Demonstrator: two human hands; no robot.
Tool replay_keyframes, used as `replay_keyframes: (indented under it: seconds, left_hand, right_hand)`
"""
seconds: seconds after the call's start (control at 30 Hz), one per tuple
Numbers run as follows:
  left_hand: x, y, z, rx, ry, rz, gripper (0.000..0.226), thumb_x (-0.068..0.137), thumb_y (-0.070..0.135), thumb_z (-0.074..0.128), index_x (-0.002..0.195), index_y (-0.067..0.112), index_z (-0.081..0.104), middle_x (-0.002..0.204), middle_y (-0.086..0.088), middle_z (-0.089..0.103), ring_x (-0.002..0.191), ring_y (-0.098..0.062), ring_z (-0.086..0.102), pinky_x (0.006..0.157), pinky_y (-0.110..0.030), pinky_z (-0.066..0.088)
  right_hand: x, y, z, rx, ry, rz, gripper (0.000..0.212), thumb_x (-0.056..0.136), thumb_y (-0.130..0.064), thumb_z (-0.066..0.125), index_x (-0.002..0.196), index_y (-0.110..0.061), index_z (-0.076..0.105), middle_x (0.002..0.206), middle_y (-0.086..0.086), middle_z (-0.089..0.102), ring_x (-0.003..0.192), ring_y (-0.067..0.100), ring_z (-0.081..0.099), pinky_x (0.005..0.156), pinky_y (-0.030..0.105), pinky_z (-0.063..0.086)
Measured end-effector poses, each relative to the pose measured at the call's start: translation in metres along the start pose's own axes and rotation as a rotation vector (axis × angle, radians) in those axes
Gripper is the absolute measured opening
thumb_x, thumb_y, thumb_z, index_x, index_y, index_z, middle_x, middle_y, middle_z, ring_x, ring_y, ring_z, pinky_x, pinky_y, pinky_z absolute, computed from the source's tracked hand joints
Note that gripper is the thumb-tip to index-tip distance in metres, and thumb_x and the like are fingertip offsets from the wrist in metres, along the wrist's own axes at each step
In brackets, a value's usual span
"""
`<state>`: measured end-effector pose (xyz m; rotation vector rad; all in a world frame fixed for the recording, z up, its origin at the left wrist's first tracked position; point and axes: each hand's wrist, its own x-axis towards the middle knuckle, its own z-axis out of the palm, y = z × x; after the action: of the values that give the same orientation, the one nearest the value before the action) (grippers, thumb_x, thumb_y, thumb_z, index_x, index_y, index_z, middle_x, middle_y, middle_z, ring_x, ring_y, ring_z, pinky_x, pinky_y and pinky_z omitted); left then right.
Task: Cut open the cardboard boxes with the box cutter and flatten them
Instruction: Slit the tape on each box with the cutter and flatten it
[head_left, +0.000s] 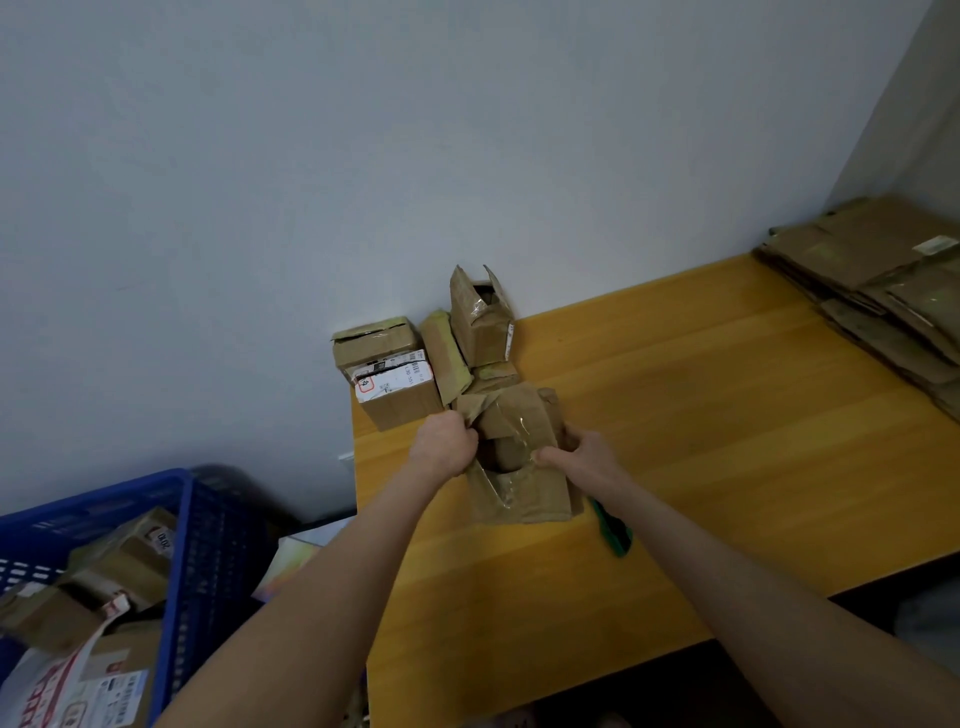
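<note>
**Wooden table (727, 415): opening a taped box (519, 431)**

Box cutter (613, 530) lies ungripped at 5 o'clock of the box. Left hand (447, 441) clenches a flap at 9 o'clock; right hand (582, 457) grasps the 3 o'clock edge. Step, apparently: tearing the seam apart; next, press flat. Waiting boxes (395, 384) at 11 o'clock; flattened stack (872, 270) at 2.

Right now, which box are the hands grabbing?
The crumpled taped box nearest the person: the left hand and right hand grip its sides. The labelled box and tall open box stand behind it by the wall.
</note>
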<state>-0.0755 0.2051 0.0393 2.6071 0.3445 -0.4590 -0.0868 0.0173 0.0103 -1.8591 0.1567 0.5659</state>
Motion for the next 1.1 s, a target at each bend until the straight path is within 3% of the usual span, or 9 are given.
replay_keyframes:
  seconds: [0.17, 0.37, 0.47, 0.6, 0.73, 0.83, 0.9, 1.03, 1.1]
  left_hand:
    - [0.001, -0.011, -0.002, -0.121, -0.053, 0.001, 0.026, 0.098, 0.01, 0.04, 0.091, -0.004, 0.061, 0.084, -0.022, 0.07, 0.074, -0.031, 0.072, 0.073, -0.043, 0.06]
    - [-0.001, -0.014, -0.01, -0.21, -0.107, 0.002, 0.018, 0.102, 0.013, 0.041, 0.097, 0.002, 0.054, 0.083, -0.018, 0.066, 0.075, -0.031, 0.072, 0.07, -0.042, 0.061]
    - [-0.001, -0.016, -0.008, -0.22, -0.081, 0.009, 0.023, 0.102, 0.018, 0.043, 0.101, -0.001, 0.057, 0.086, -0.018, 0.068, 0.077, -0.031, 0.072, 0.075, -0.044, 0.06]
    - [-0.004, -0.006, 0.001, -0.253, 0.05, 0.063, 0.045, 0.092, 0.049, 0.058, 0.122, 0.015, 0.058, 0.108, -0.004, 0.067, 0.097, -0.027, 0.066, 0.085, -0.045, 0.056]
    - [0.001, -0.001, 0.011, -0.406, -0.077, -0.047, 0.056, 0.085, 0.045, 0.068, 0.129, 0.015, 0.052, 0.119, -0.001, 0.061, 0.107, -0.026, 0.061, 0.086, -0.045, 0.056]
    - [0.006, -0.008, 0.018, -0.2, -0.038, 0.002, 0.049, 0.086, 0.043, 0.064, 0.125, 0.014, 0.055, 0.113, -0.007, 0.065, 0.1, -0.026, 0.063, 0.082, -0.042, 0.056]
    - [0.007, -0.011, 0.018, 0.081, -0.002, 0.054, 0.057, 0.088, 0.044, 0.06, 0.136, 0.015, 0.046, 0.112, -0.006, 0.064, 0.1, -0.027, 0.062, 0.076, -0.036, 0.053]
    - [0.011, -0.017, 0.028, 0.442, -0.026, 0.148, 0.075, 0.09, 0.052, 0.057, 0.15, 0.02, 0.027, 0.127, -0.008, 0.053, 0.109, -0.03, 0.059, 0.078, -0.038, 0.051]
    - [0.014, -0.022, 0.042, 0.429, -0.099, 0.154, 0.077, 0.09, 0.053, 0.057, 0.152, 0.025, 0.021, 0.135, -0.008, 0.047, 0.117, -0.032, 0.054, 0.084, -0.04, 0.049]
  right_hand:
    - [0.0, 0.005, -0.003, 0.07, -0.044, 0.021, 0.064, 0.081, -0.021, 0.073, 0.139, -0.016, 0.046, 0.108, -0.004, 0.061, 0.1, 0.018, 0.061, 0.087, 0.035, 0.053]
    - [0.003, 0.007, -0.004, 0.064, -0.045, 0.041, 0.084, 0.076, -0.029, 0.076, 0.148, -0.015, 0.035, 0.132, 0.006, 0.055, 0.109, 0.022, 0.059, 0.09, 0.039, 0.053]
    - [0.005, 0.007, -0.002, 0.085, -0.042, 0.027, 0.08, 0.079, -0.027, 0.075, 0.147, -0.014, 0.036, 0.132, 0.005, 0.055, 0.11, 0.021, 0.058, 0.09, 0.038, 0.052]
    - [0.01, 0.008, 0.006, 0.2, 0.04, 0.013, 0.068, 0.084, -0.025, 0.073, 0.143, -0.014, 0.04, 0.124, -0.001, 0.055, 0.1, 0.016, 0.055, 0.087, 0.032, 0.049]
    - [0.013, 0.015, 0.004, 0.276, 0.01, 0.138, 0.079, 0.077, -0.034, 0.078, 0.144, -0.012, 0.041, 0.129, 0.004, 0.059, 0.107, 0.022, 0.062, 0.09, 0.039, 0.054]
    - [0.007, 0.021, 0.006, 0.222, -0.068, 0.215, 0.072, 0.083, -0.043, 0.071, 0.144, -0.015, 0.041, 0.134, 0.006, 0.056, 0.108, 0.022, 0.06, 0.081, 0.033, 0.052]
    - [0.007, 0.029, 0.009, 0.146, -0.107, 0.28, 0.068, 0.088, -0.055, 0.059, 0.141, -0.015, 0.044, 0.136, 0.007, 0.053, 0.117, 0.027, 0.054, 0.088, 0.038, 0.046]
    - [0.016, 0.054, 0.009, -0.104, 0.107, 0.218, 0.042, 0.099, -0.049, 0.039, 0.101, -0.012, 0.06, 0.11, 0.011, 0.063, 0.1, 0.028, 0.06, 0.09, 0.044, 0.049]
    - [0.017, 0.069, 0.004, -0.389, 0.148, 0.228, 0.037, 0.099, -0.045, 0.043, 0.117, -0.015, 0.057, 0.115, 0.008, 0.062, 0.104, 0.027, 0.06, 0.085, 0.038, 0.049]
